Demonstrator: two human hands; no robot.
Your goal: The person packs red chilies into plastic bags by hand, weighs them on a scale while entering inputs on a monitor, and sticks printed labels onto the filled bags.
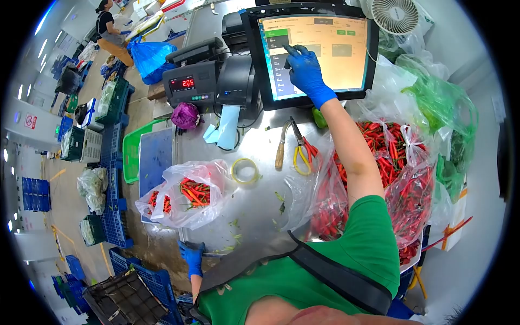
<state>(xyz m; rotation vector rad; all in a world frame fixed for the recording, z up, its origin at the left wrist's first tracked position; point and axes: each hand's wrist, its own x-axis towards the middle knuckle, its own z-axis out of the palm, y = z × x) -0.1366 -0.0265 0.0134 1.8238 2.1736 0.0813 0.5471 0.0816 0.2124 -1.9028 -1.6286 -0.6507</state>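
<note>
My right hand [307, 73], in a blue glove, is raised over the touchscreen [341, 59], one finger pointing at its left part and nothing held. Low at the table's near edge is my left hand [192, 257], also gloved in blue, with its fingers apart and empty. A clear bag [214, 208] of red chilies [194, 193] lies open on the blue scale plate [155, 157]. The scale display [187, 83] reads 2.06. Beneath and beside my right arm are large clear bags of red chilies [401, 206].
Between the bags lie a tape roll [245, 170], yellow-handled scissors [301, 157] and a wooden-handled tool [280, 154]. A purple cabbage [185, 116] sits by the scale. A green tray [131, 154] stands left. Another person [111, 32] stands at the far upper left.
</note>
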